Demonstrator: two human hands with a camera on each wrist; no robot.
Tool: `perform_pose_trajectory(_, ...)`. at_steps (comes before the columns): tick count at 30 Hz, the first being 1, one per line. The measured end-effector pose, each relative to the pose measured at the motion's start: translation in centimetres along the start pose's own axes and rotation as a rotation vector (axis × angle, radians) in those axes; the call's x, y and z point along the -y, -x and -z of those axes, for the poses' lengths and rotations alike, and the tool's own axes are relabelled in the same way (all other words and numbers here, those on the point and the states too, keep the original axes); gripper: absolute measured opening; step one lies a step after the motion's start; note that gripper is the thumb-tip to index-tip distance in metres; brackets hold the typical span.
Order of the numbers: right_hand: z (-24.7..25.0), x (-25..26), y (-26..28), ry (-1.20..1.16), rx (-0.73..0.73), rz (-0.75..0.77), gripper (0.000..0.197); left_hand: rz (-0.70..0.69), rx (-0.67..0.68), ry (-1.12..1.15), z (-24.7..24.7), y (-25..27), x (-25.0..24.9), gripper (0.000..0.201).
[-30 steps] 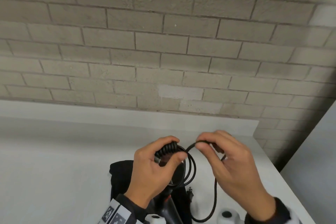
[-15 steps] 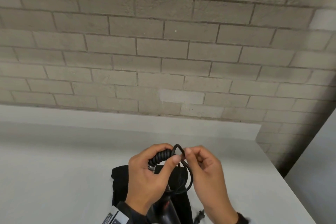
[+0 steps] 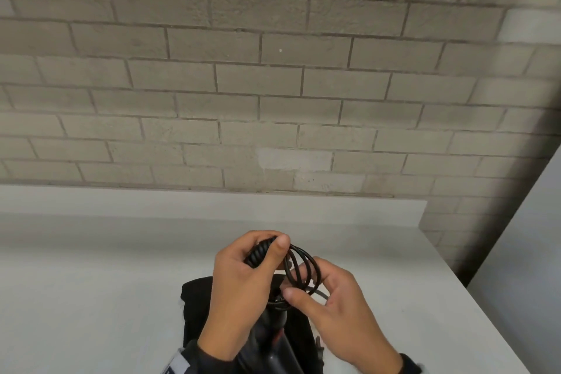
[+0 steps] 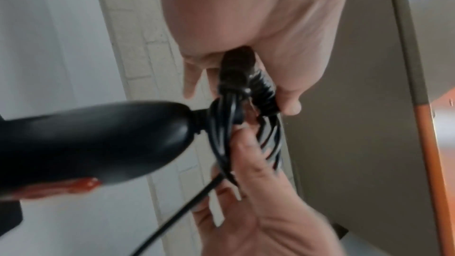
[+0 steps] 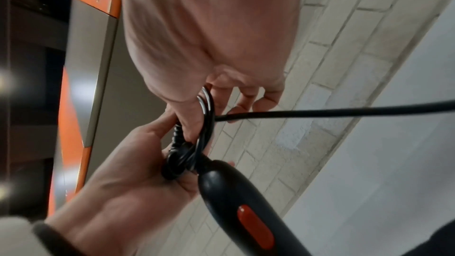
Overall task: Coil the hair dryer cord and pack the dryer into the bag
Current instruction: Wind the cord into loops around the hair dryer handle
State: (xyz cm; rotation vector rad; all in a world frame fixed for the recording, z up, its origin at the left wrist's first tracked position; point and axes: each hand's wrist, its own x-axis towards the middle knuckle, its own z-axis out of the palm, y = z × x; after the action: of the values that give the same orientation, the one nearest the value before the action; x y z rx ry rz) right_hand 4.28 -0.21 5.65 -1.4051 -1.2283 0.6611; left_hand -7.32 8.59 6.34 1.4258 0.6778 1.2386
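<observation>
Setting: we're at a smooth white counter (image 3: 91,267) under a wall of rough, pale grey brick (image 3: 273,85), laid in staggered rows.
Cord (image 3: 302,270): here's our thin, glossy black cable, wound into round loops held up above the counter between both hands. We count about three or four loops in the head view. One loose strand (image 5: 344,112) runs straight off the bundle.
Ribbed collar (image 3: 258,252): a short ridged rubber sleeve on the cord, sitting right at the top of the coil.
Hair dryer (image 5: 236,198): one of them, smooth matte black, its rounded handle hanging under the coil, with one oval orange-red switch (image 5: 255,227) set in its side.
Left hand (image 3: 243,285): thumb and curled fingers pinching the ribbed collar together with the gathered loops.
Right hand (image 3: 337,304): its fingers (image 4: 248,149) are threaded through the loops and its thumb presses against the bundle, so we've got it gripping the coil from the side.
Bag (image 3: 197,297): one soft black fabric bag, lying crumpled on the counter directly under the hands and the dryer.
Sleeves: dark cuffs at both wrists, two in all.
</observation>
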Motion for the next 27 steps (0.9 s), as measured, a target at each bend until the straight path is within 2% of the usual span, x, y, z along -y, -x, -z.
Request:
perform_pose_trajectory(3, -0.7, -0.9, -0.2, 0.16, -0.105, 0.069, 0.024, 0.044, -0.055, 0.045, -0.2, 0.1, -0.5, 0.02)
perform_pose_trajectory(6, -2.0, -2.1, 0.0, 0.357, -0.403, 0.262, 0.046, 0.044, -0.162, 0.038, -0.5, 0.2, -0.3, 0.027)
perform_pose_trajectory(9, -3.0, -3.0, -0.1, 0.592, -0.524, 0.565, 0.035, 0.033, -0.235, 0.043, -0.8, 0.4, 0.2, 0.028)
perform_pose_trajectory(10, -3.4, -3.0, -0.1, 0.633, -0.532, 0.616, 0.028, 0.022, -0.255, 0.035, -0.9, 0.4, 0.3, 0.029)
perform_pose_trajectory(12, -3.9, -2.9, -0.2, 0.645, -0.519, 0.619, 0.021, -0.011, -0.275, 0.018, -0.9, 0.5, 0.4, 0.031)
perform_pose_trajectory(14, -4.1, -2.7, 0.0, 0.596, -0.461, 0.547, 0.02, -0.041, -0.285, -0.001, -0.9, 0.5, 0.4, 0.029)
perform_pose_trajectory(15, -4.0, -2.1, 0.1, 0.524, -0.427, 0.444, 0.02, -0.055, -0.293, -0.007, -0.8, 0.5, 0.4, 0.028)
perform_pose_trajectory(18, -3.0, 0.3, 0.2, 0.185, -0.242, 0.002, 0.021, -0.108, -0.286, -0.028, -0.7, 0.3, 0.5, 0.023)
perform_pose_trajectory(20, -1.5, 1.8, -0.1, -0.048, -0.162, -0.163, 0.015, -0.142, -0.246, -0.051, -0.5, 0.2, 0.7, 0.019)
perform_pose_trajectory(24, 0.8, 2.6, -0.8, -0.375, -0.087, -0.317, 0.017, -0.216, -0.126, -0.119, 0.1, 0.1, 1.1, 0.022)
perform_pose_trajectory(27, 1.4, 2.9, -0.8, -0.525, -0.047, -0.372, 0.019, -0.235, -0.003, -0.147, 0.2, 0.3, 1.1, 0.041)
